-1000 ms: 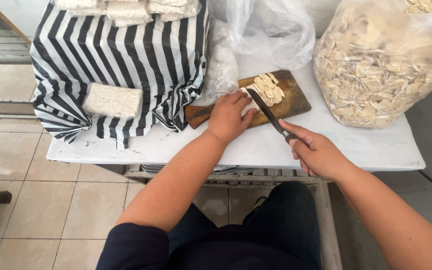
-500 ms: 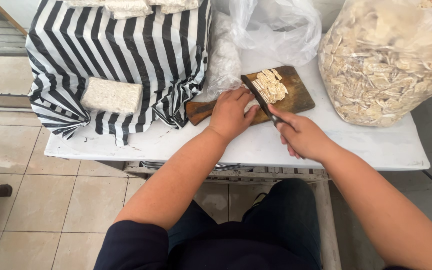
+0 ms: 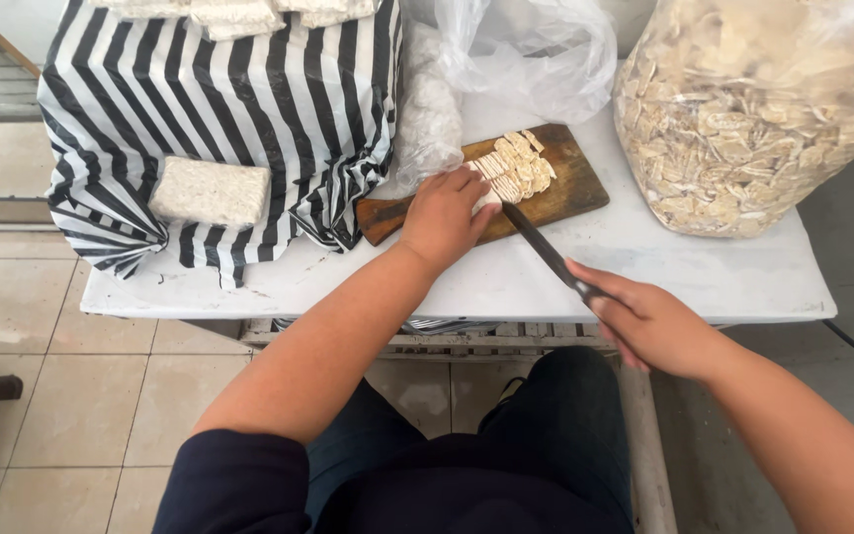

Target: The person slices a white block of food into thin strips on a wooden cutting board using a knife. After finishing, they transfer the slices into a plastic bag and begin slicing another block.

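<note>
Knife (image 3: 546,252), dark-bladed, is gripped by the right hand (image 3: 649,326) near the surface (image 3: 644,262) edge; beyond, the left hand (image 3: 444,220) presses a pale block (tempeh, seemingly) beside slices (image 3: 516,168) on the wooden cutting board (image 3: 575,188).

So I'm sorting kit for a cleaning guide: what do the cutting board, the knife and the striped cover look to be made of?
The cutting board looks like wood: brown, matte, with a darker worn handle end. The knife, held in the right hand, has a dark, thin blade, probably metal; its handle is hidden in the hand. The striped cover looks like thin plastic sheeting, glossy, gathered into crinkled folds.
</note>
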